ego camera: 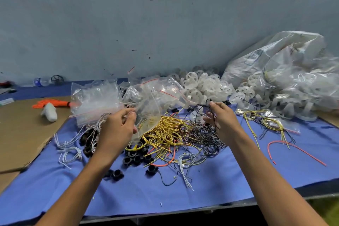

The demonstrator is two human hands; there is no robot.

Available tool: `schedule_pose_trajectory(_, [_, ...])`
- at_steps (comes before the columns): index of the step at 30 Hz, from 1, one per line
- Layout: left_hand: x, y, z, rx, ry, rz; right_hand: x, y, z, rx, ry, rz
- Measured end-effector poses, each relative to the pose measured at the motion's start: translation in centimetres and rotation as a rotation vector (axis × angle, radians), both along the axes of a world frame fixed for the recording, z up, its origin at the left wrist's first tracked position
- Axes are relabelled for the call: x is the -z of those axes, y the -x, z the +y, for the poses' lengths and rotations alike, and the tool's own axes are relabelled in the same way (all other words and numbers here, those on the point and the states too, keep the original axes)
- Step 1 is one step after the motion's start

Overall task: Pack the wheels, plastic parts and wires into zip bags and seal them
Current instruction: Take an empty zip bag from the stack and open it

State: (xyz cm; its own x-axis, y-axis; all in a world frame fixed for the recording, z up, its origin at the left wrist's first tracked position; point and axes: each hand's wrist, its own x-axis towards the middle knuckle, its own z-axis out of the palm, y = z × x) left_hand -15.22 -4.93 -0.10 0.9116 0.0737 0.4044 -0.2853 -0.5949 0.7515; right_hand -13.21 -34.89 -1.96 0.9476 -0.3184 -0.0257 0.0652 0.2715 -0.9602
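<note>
Left hand (pixel 117 130) pinching zip bag (pixel 147 110), right hand (pixel 222 122) apparently gripping dark wires (pixel 199 107), blue cloth (pixel 183 198) along front edge

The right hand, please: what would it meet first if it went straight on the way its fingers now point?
Probably the heap of white wheels just beyond the right hand, which pinches thin dark wires; depth is unclear in this single view.

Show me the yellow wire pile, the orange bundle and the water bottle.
yellow wire pile (pixel 165 132): head view, tangle's centre.
orange bundle (pixel 55 101): head view, mid strands.
water bottle (pixel 38 81): head view, its label.
</note>
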Motion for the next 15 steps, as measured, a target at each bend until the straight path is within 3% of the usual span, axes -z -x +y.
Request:
schedule_pose_trajectory(6, [0.6,0.2,-0.3,0.022,0.004,0.021,-1.9,0.0,-0.4,-0.065,-0.341,-0.165])
schedule_pose_trajectory(15, [1.1,0.5,-0.9,0.079,0.006,0.049,-1.2,1.1,1.2,-0.143,-0.237,-0.175])
